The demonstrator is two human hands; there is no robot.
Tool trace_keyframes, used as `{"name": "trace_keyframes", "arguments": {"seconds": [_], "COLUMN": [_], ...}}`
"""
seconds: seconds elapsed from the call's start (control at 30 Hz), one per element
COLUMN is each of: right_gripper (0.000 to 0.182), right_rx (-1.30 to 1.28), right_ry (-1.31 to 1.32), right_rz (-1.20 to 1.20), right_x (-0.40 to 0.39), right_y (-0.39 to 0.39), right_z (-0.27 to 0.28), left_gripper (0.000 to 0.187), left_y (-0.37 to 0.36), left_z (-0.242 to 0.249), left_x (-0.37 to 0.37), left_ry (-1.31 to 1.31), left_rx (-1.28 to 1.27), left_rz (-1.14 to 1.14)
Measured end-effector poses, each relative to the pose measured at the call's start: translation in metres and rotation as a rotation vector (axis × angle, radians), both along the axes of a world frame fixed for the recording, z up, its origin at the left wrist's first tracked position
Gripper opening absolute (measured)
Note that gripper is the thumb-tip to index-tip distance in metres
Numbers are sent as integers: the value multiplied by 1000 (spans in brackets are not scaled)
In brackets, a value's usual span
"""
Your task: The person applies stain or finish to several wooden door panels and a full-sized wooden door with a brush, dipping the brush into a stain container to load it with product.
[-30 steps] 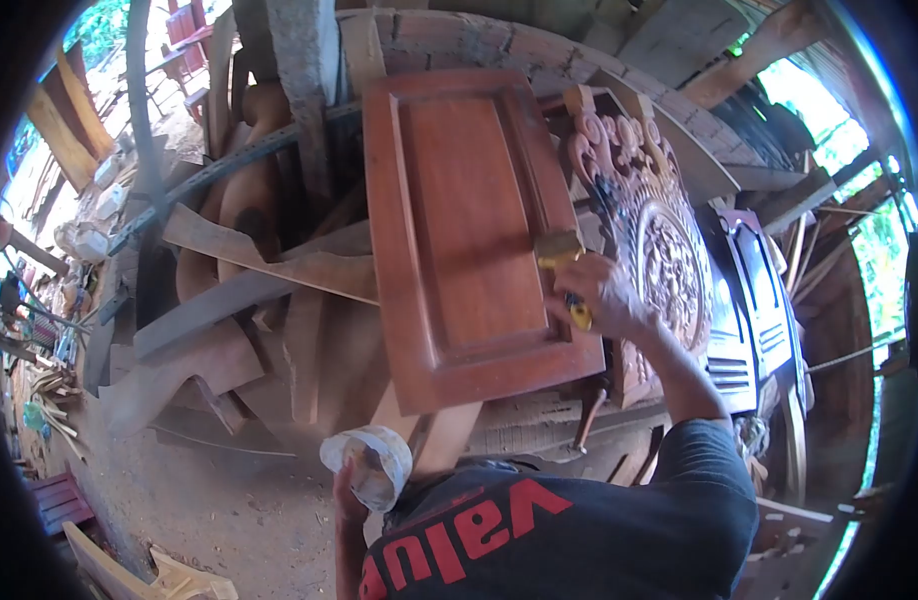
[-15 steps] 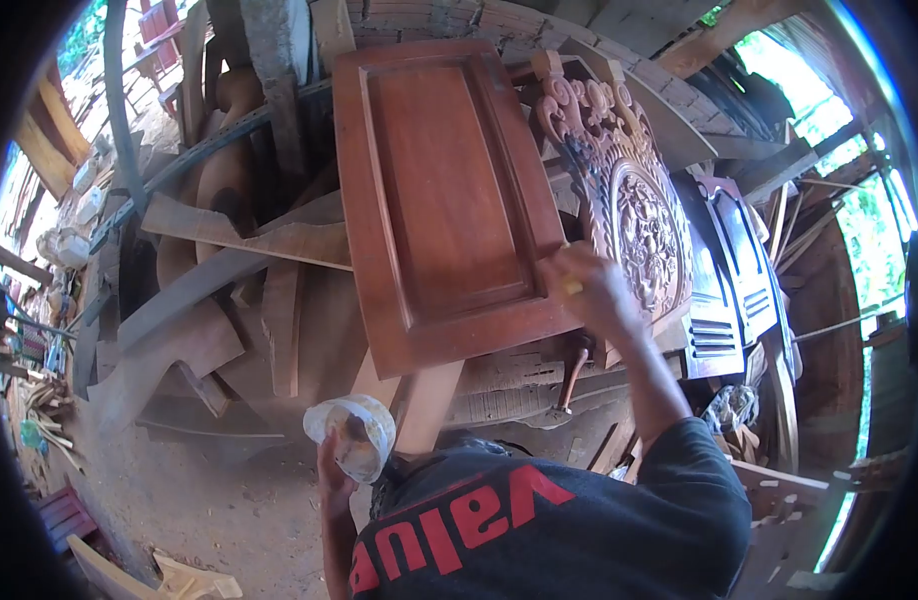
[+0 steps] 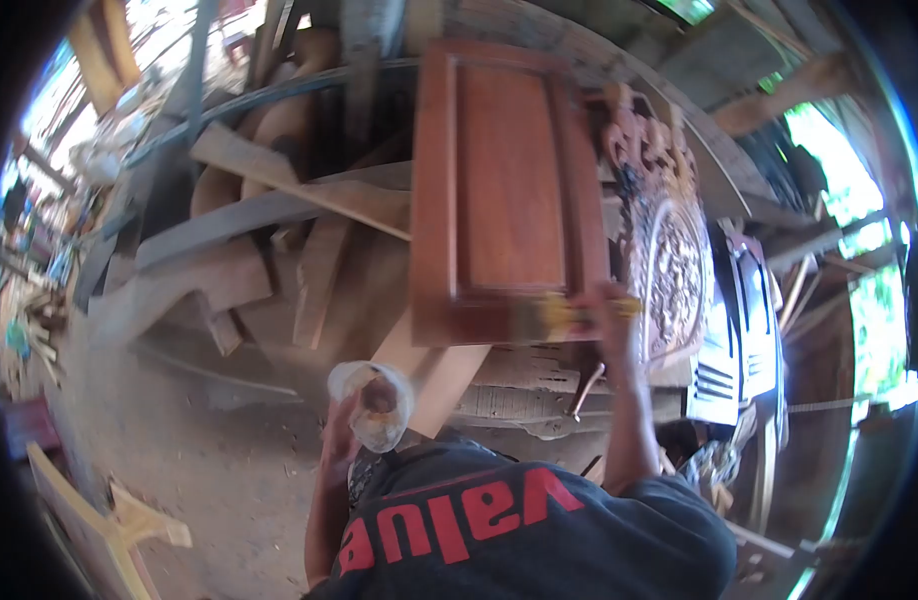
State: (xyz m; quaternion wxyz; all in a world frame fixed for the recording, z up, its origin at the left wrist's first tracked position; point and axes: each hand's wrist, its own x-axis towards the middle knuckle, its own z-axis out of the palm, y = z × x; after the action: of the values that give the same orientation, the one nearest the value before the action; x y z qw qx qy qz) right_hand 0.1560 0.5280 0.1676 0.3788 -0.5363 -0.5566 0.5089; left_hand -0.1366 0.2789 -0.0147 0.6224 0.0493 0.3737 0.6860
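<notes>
My right hand [image 3: 613, 312] is closed on a yellow-handled brush [image 3: 559, 316], whose blurred bristles lie against the lower edge of a reddish-brown wooden panel [image 3: 509, 190]. The panel has a raised frame around a flat centre. Lower down, my left hand [image 3: 341, 425] holds a whitish container [image 3: 379, 408] with brown liquid or residue inside. Just right of the panel stands a carved wooden piece [image 3: 669, 260] with scrolls at its top.
Dark louvred panels [image 3: 744, 320] lean at the right. Curved wooden boards [image 3: 199, 280] are piled at the left, and a long board [image 3: 444, 385] runs below the panel. Cut wood pieces [image 3: 144, 515] lie on the floor [image 3: 229, 450] at the lower left.
My right hand has moved down with the brush, which now shows more fully along the panel's lower edge. The view has shifted, so the panel appears further right. The container is tilted differently.
</notes>
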Motion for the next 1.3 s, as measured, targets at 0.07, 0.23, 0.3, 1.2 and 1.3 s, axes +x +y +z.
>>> {"name": "trace_keyframes", "arguments": {"seconds": [0.07,0.23,0.3,1.2,1.3], "right_gripper": [31,9,5,24,23], "right_rx": [172,824,829,1423,1571], "right_ry": [-179,-843,-646,-628,-703], "right_rz": [-201,-254,-90,541,536], "right_x": [69,59,-13,-283,-241], "right_y": [24,22,-9,270,155], "right_z": [0,-7,-11,-20,-22], "left_gripper": [50,48,55,62,70], "left_y": [5,5,1,-119,-132], "left_z": [16,29,6,11,-3], "left_x": [-3,-9,-11,59,65], "left_ry": [38,80,167,-112,-319], "left_rx": [43,77,48,44,70], "left_rz": [-26,18,14,478,480]}}
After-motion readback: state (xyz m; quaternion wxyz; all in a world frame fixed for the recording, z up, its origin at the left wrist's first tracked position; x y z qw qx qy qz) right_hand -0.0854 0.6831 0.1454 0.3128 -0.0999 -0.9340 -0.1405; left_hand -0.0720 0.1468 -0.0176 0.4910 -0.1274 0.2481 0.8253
